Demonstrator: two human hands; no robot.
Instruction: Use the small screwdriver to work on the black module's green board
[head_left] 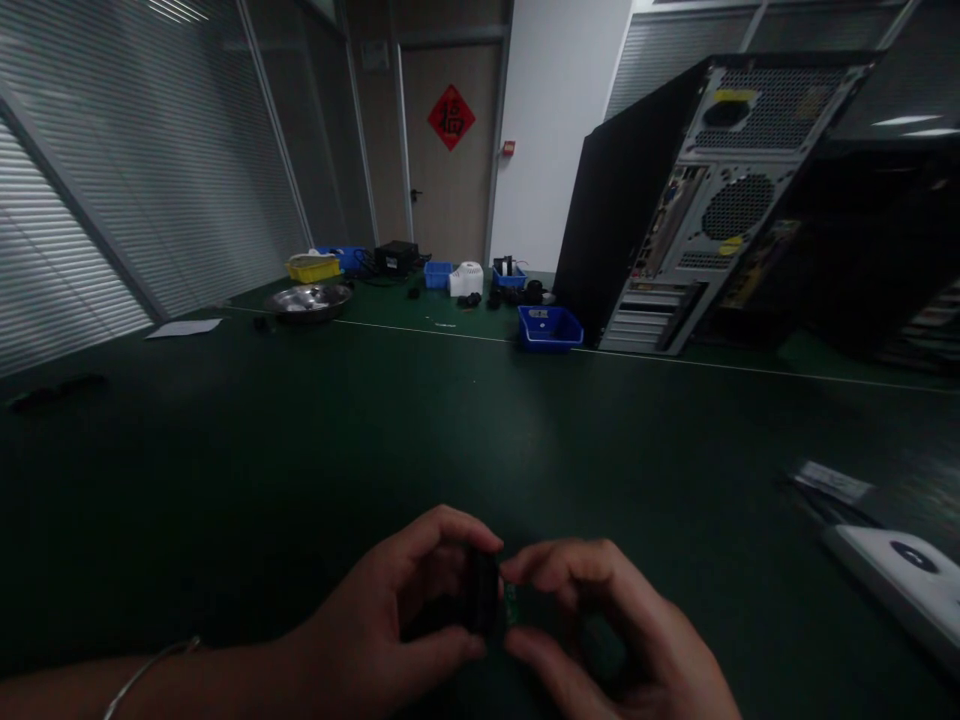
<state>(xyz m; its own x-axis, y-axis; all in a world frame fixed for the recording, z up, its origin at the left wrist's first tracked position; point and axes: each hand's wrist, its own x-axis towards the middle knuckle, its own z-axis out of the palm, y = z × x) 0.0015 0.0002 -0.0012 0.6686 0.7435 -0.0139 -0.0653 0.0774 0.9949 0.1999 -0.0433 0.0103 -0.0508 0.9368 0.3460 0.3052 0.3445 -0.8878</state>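
Note:
Between the thumb and fingers of my left hand [409, 600] is a small black part [484, 592], held on edge; its exact kind is too dark to make out. My right hand [600, 620] pinches a small green circuit board [511, 604] by its edges. The board faces the black part across a narrow gap, and I cannot tell whether they touch. Both hands are low over the dark green tabletop [420, 430], near its front. A thin bracelet [154, 672] circles my left wrist.
A computer tower [622, 200] stands at the right, with a blue bin [550, 328] beside it. Further back are a metal bowl [309, 300], a yellow basket [313, 268] and a white device [466, 279]. A white object [900, 575] lies at the near right.

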